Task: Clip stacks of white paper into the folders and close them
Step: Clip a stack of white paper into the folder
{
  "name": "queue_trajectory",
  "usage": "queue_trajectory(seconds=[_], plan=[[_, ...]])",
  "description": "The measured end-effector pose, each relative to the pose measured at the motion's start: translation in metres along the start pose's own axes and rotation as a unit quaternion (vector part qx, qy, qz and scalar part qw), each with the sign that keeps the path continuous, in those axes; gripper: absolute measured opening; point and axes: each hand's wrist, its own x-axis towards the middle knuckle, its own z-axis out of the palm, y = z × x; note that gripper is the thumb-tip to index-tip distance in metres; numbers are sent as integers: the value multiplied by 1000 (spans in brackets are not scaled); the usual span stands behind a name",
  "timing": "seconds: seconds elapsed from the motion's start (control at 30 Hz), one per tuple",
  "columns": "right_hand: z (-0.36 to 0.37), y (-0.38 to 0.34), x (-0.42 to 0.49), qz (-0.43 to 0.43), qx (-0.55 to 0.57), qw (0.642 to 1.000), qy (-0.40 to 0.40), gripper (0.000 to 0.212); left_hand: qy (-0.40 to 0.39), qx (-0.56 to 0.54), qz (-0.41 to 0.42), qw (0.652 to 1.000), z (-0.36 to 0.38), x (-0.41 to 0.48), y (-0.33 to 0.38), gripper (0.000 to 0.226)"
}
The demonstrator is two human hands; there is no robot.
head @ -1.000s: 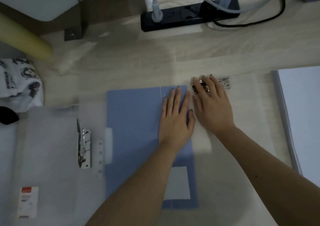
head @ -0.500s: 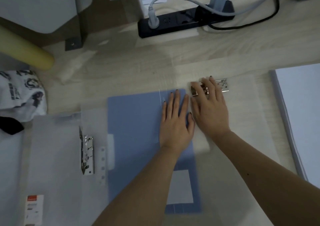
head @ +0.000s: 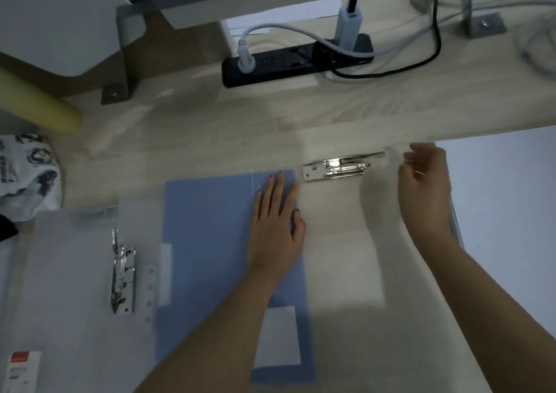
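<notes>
An open clear folder (head: 340, 266) lies flat in front of me, its blue cover (head: 207, 227) spread to the left. My left hand (head: 278, 221) presses flat on the blue cover's right edge, fingers together. At the clear half's top sits its metal clip (head: 337, 168), its lever raised. My right hand (head: 425, 188) hovers to the right of the clip, fingers loosely apart and holding nothing. The stack of white paper (head: 511, 227) lies at the right, partly under that hand.
A second clear folder (head: 69, 287) with its own metal clip (head: 122, 272) lies open at the left, a red-and-white label (head: 21, 368) on it. A black power strip (head: 298, 61) with cables runs along the back. Patterned cloth (head: 27, 175) and a yellow roll (head: 39, 103) sit far left.
My right hand has lifted off the metal clip and swung right toward the paper stack, leaving the clip uncovered with its lever up. The left hand stays flat on the blue cover.
</notes>
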Motion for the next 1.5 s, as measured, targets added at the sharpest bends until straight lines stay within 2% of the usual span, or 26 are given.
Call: queue_trajectory(seconds=[0.17,0.27,0.37,0.43,0.47,0.6,0.7,0.8,0.93,1.27,1.33,1.4,1.47,1.5], plan=[[-77,23,-12,-11,-88,995,-40,28,-22,9,-10,1000,-1,0,2,56],[-114,40,-9,-25,-156,985,-75,28,-6,-15,-64,998,-2,0,17,57],[-135,54,-6,-52,-196,974,-98,26,2,-158,-175,972,-13,-5,57,51],[-142,60,-6,-74,-206,970,-106,26,33,-246,-185,951,-21,-14,94,46],[-146,62,-6,-84,-206,969,-107,27,24,-288,-176,941,-22,-19,115,43],[-167,71,-1,-80,-202,972,-85,34,-126,-408,-126,896,-10,-39,193,47],[-191,85,11,-37,-226,972,-52,46,-224,-455,-143,850,4,-49,230,54],[-210,103,24,-7,-258,965,-34,52,-242,-447,-147,849,11,-51,246,62],[-221,122,29,25,-251,966,-65,51,-263,-437,-192,838,12,-53,256,61],[-225,124,31,17,-232,970,-72,51,-260,-455,-227,821,9,-54,261,60],[-225,117,28,-17,-245,968,-60,52,-246,-479,-237,808,9,-52,261,63],[-221,105,19,-71,-249,963,-73,50,-204,-526,-268,781,11,-48,262,54],[-210,92,8,-128,-231,956,-129,43,-160,-558,-321,748,9,-40,262,39],[-203,87,2,-152,-222,950,-161,37,-148,-552,-348,743,8,-36,262,35]])
